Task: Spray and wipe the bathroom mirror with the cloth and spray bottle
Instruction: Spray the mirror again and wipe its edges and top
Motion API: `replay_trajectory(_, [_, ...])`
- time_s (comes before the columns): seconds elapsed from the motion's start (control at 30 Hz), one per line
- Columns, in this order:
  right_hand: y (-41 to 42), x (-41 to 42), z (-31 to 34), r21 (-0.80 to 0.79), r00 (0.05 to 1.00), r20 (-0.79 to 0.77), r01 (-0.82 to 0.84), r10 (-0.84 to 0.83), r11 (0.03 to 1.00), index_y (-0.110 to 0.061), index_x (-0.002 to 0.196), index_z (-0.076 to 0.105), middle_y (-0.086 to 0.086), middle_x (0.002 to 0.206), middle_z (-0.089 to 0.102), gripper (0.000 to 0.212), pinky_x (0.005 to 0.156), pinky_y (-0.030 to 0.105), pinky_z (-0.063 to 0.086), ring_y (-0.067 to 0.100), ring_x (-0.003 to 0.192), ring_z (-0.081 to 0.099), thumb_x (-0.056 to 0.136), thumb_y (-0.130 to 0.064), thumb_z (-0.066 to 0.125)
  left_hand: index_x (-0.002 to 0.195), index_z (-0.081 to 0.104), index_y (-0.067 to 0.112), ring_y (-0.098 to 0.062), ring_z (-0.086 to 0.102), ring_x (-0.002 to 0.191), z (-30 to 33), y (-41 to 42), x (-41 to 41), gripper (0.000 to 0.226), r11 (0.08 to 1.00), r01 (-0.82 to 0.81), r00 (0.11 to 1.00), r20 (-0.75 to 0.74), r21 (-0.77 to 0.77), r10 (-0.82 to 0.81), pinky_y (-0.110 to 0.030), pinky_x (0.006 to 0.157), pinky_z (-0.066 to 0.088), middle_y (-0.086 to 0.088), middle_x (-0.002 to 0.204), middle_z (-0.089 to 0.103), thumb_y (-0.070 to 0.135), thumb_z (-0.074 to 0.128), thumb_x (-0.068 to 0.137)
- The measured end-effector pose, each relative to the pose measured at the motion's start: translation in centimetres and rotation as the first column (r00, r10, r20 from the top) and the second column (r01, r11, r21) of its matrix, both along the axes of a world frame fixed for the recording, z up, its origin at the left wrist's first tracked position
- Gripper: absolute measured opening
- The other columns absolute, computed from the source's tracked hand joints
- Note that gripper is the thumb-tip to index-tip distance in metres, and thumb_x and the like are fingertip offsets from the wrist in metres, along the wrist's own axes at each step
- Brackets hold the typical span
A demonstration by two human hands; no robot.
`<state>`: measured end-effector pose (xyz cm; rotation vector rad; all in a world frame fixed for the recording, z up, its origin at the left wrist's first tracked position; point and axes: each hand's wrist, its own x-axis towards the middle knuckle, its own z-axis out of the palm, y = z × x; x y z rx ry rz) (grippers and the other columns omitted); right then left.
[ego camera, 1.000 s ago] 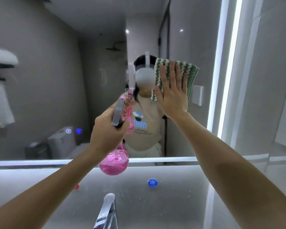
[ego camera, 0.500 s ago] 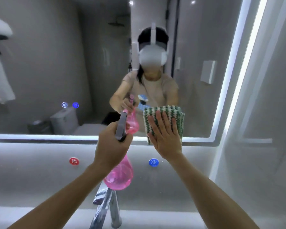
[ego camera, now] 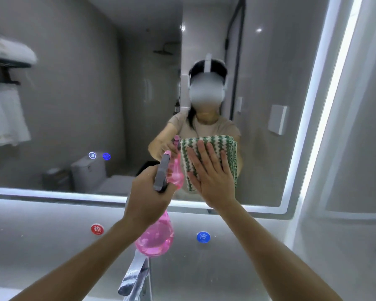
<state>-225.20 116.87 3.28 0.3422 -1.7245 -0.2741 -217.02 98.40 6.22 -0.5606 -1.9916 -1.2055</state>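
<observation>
1. While the right hand (ego camera: 211, 181) lies flat against the mirror (ego camera: 85, 105), its fingers (ego camera: 204, 157) are straight and slightly spread, pressing the cloth (ego camera: 213, 144) to the glass.
2. The cloth is green and white, folded into a rough square, and sits low on the mirror, just above the lit bottom edge and right of centre.
3. The left hand (ego camera: 146, 198) grips the spray bottle (ego camera: 159, 233) by its neck, fingers curled round it below the grey trigger head (ego camera: 162, 174).
4. The bottle is pink and see-through, held upright in the air in front of the mirror, its round body hanging below the fist and above the tap (ego camera: 135, 276).
5. The bottle's nozzle end sits just beside the left edge of the cloth; whether they touch cannot be told.
6. On the grey wall panel under the mirror, a red round sticker (ego camera: 97, 229) lies left of the bottle and a blue round sticker (ego camera: 203, 237) lies right of it.
7. The chrome tap rises at the bottom centre, directly under the bottle.
8. In the reflection, a person in a beige top faces the glass, with a toilet (ego camera: 89, 170) low at the left and white towels (ego camera: 4, 118) hanging on a rack at the far left.
9. Two small glowing touch icons (ego camera: 99, 155) show on the mirror's lower left part.
</observation>
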Motion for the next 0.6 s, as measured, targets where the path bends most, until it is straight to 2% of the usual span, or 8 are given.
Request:
replay_trajectory(0.17, [-1.7,-0.9,5.2,-0.067,0.997,-0.067,0.04,-0.044,0.997,-0.016,0.143,0.041,0.011,0.15,0.033,0.051,0.115,0.048,0.02,0.025,0.14,0.028,0.098,-0.041,0.035,0.055,0.038,0.016,-0.011,0.037,0.051,2.5,-1.4,-0.8,0.02,0.999,-0.037,0.997,-0.071,-0.014,0.036,-0.017,0.048,0.03,0.008,0.05,0.034,0.029,0.051,0.065])
replay_trajectory(0.23, [-2.2,-1.2,7.7,-0.127,0.994,-0.09,0.051,-0.063,0.991,-0.016,0.143,0.042,0.012,0.149,0.035,0.051,0.115,0.048,0.02,0.026,0.14,0.028,0.099,-0.041,0.034,0.059,0.043,0.012,-0.013,0.038,0.05,4.0,-2.2,-1.2,0.028,0.996,-0.078,0.991,-0.113,-0.052,0.072,-0.015,0.047,0.03,0.008,0.05,0.035,0.04,0.043,0.062])
replay_trajectory(0.3, [-2.6,-1.4,10.8,-0.195,0.991,-0.118,0.035,-0.059,0.98,-0.015,0.144,0.037,0.014,0.149,0.035,0.052,0.114,0.049,0.02,0.026,0.14,0.025,0.099,-0.04,0.034,0.059,0.042,0.02,-0.01,0.042,0.052,5.3,-3.1,-1.3,0.022,0.993,-0.097,0.986,-0.145,-0.072,0.086,-0.014,0.047,0.03,0.008,0.051,0.038,0.041,0.04,0.06])
replay_trajectory(0.37, [-2.9,-1.5,14.5,-0.244,0.989,-0.128,0.039,-0.072,0.969,-0.014,0.146,0.028,0.015,0.151,0.031,0.054,0.115,0.047,0.012,0.024,0.141,0.02,0.099,-0.04,0.031,0.056,0.037,0.028,-0.011,0.042,0.051,6.7,-4.0,-1.0,0.013,0.996,-0.077,0.984,-0.166,-0.046,0.068,-0.015,0.047,0.029,0.008,0.051,0.039,0.035,0.045,0.063])
replay_trajectory(0.4, [-3.1,-1.5,16.5,-0.257,0.989,-0.12,0.054,-0.087,0.965,-0.014,0.147,0.026,0.014,0.152,0.029,0.054,0.116,0.045,0.007,0.023,0.142,0.018,0.1,-0.04,0.028,0.055,0.036,0.029,-0.011,0.042,0.05,7.3,-4.3,-0.9,0.015,0.996,-0.083,0.981,-0.177,-0.029,0.077,-0.016,0.048,0.029,0.008,0.05,0.039,0.029,0.048,0.065])
replay_trajectory(0.47, [-3.5,-1.2,20.1,-0.254,0.992,-0.067,0.085,-0.105,0.964,-0.016,0.15,0.019,0.013,0.156,0.02,0.057,0.115,0.041,-0.006,0.024,0.144,0.013,0.1,-0.042,0.022,0.054,0.034,0.031,-0.007,0.044,0.05,8.6,-4.8,-0.7,0.024,0.995,-0.103,0.969,-0.225,-0.012,0.097,-0.014,0.046,0.03,0.009,0.048,0.037,0.02,0.052,0.067])
replay_trajectory(0.53, [-4.0,-1.2,22.7,-0.228,0.992,0.03,0.126,-0.123,0.966,-0.018,0.152,0.004,0.01,0.159,0.003,0.059,0.111,0.038,-0.018,0.022,0.146,0.001,0.1,-0.045,0.017,0.054,0.033,0.033,-0.001,0.045,0.049,9.9,-5.2,-0.7,0.037,0.995,-0.095,0.952,-0.291,-0.003,0.09,-0.01,0.047,0.034,0.012,0.047,0.036,0.013,0.058,0.072])
replay_trajectory(0.6, [-4.4,-1.1,24.0,-0.212,0.989,0.062,0.145,-0.135,0.966,-0.019,0.151,-0.003,0.008,0.159,-0.005,0.06,0.109,0.037,-0.022,0.022,0.146,-0.006,0.1,-0.045,0.014,0.055,0.034,0.034,-0.003,0.044,0.048,10.7,-5.7,-0.9,0.047,0.996,-0.089,0.946,-0.314,0.006,0.086,-0.008,0.046,0.034,0.012,0.049,0.036,0.001,0.061,0.075])
